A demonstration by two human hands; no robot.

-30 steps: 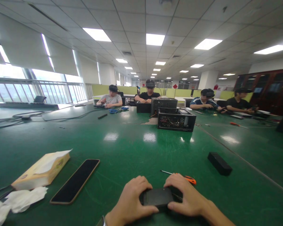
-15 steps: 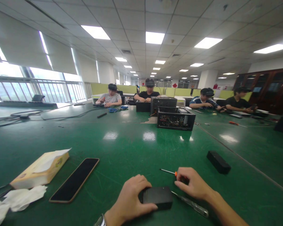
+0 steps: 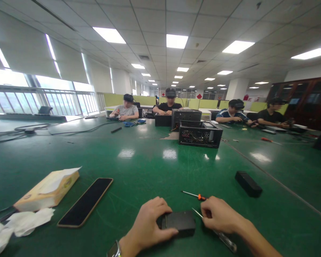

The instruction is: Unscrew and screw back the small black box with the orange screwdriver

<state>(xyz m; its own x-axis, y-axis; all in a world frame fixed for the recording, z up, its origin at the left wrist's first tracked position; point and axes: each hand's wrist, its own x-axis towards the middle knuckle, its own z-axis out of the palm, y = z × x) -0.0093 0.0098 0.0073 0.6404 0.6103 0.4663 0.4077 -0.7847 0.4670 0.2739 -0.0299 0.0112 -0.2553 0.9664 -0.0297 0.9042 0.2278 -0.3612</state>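
My left hand (image 3: pixel 153 223) is closed around the left end of a small black box-shaped device (image 3: pixel 183 222) resting on the green table. To its right, my right hand (image 3: pixel 220 216) has its fingers curled over the shaft of a screwdriver with a clear handle (image 3: pixel 227 242), whose thin tip points toward the black device. Part of that shaft is hidden by the fingers. Just beyond the right hand lies a second screwdriver with an orange and black handle (image 3: pixel 202 197), partly covered by the hand.
A second black block (image 3: pixel 248 184) lies to the right. On the left are a phone (image 3: pixel 87 201), a tissue pack (image 3: pixel 48 187) and crumpled tissue (image 3: pixel 29 222). Farther back stands an open computer case (image 3: pixel 200 137). Several people sit along the table's far side.
My right hand has shifted from the orange screwdriver toward me onto the clear-handled one, whose tip has swung slightly away from me. The left hand and black device have stayed put.
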